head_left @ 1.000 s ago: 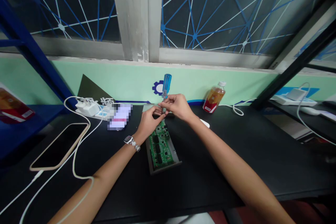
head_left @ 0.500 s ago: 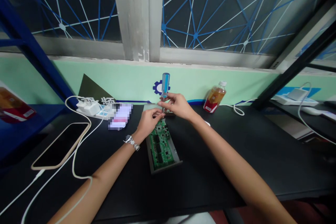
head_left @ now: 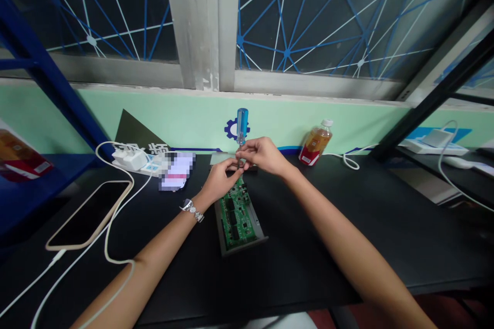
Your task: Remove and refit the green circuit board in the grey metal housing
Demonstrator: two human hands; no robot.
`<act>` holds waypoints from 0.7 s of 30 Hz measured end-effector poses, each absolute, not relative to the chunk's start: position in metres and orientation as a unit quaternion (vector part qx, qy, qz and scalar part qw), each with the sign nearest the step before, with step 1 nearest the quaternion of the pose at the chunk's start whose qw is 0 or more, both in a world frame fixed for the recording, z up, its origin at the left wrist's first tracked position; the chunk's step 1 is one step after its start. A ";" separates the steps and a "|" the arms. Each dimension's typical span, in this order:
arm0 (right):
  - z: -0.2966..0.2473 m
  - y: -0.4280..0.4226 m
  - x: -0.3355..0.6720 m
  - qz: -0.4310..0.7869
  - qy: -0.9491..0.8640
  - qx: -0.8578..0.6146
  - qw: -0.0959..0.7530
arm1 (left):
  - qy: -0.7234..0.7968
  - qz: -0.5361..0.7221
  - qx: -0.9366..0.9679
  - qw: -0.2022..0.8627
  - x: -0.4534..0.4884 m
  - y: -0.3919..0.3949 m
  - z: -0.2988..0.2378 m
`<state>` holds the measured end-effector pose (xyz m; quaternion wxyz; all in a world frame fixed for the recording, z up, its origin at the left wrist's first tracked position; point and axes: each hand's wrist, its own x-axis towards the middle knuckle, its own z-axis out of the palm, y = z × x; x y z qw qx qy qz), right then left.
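A green circuit board (head_left: 237, 214) lies in a grey tray-like case (head_left: 242, 244) on the black desk. Above its far end stands a screwdriver (head_left: 242, 124) with a clear blue handle, upright. My right hand (head_left: 262, 154) is closed in a pinch round the screwdriver's shaft below the handle. My left hand (head_left: 219, 180), with a metal watch (head_left: 191, 208) on its wrist, pinches at the shaft's lower end, just over the board's far edge. What sits between the left fingertips is too small to name.
A phone (head_left: 87, 215) on a white cable lies at the left, beside a white power strip with a charger (head_left: 133, 159). A drink bottle (head_left: 316, 143) stands at the back right. A second power strip (head_left: 436, 141) sits on the neighbouring desk.
The screwdriver has straightened from a slight tilt and risen a little. Both hands have shifted slightly and drawn closer together on the shaft.
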<state>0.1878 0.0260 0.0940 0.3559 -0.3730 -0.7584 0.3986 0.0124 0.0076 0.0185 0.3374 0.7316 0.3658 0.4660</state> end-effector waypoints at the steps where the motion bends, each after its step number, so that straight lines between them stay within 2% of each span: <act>1: 0.093 0.026 0.187 0.389 -0.756 -0.379 0.365 | 0.376 0.469 0.729 0.327 0.013 0.007 0.018; 6: 0.087 0.024 0.180 0.354 -0.728 -0.424 0.406 | 0.418 0.474 0.718 0.292 0.016 0.010 0.014; 11: 0.085 0.023 0.176 0.303 -0.720 -0.455 0.427 | 0.429 0.494 0.691 0.307 0.017 0.012 0.011; 18: 0.098 0.023 0.185 0.410 -0.747 -0.395 0.345 | 0.403 0.473 0.703 0.347 0.012 0.009 0.016; 21: 0.098 0.021 0.185 0.392 -0.749 -0.401 0.354 | 0.401 0.460 0.713 0.344 0.010 0.009 0.016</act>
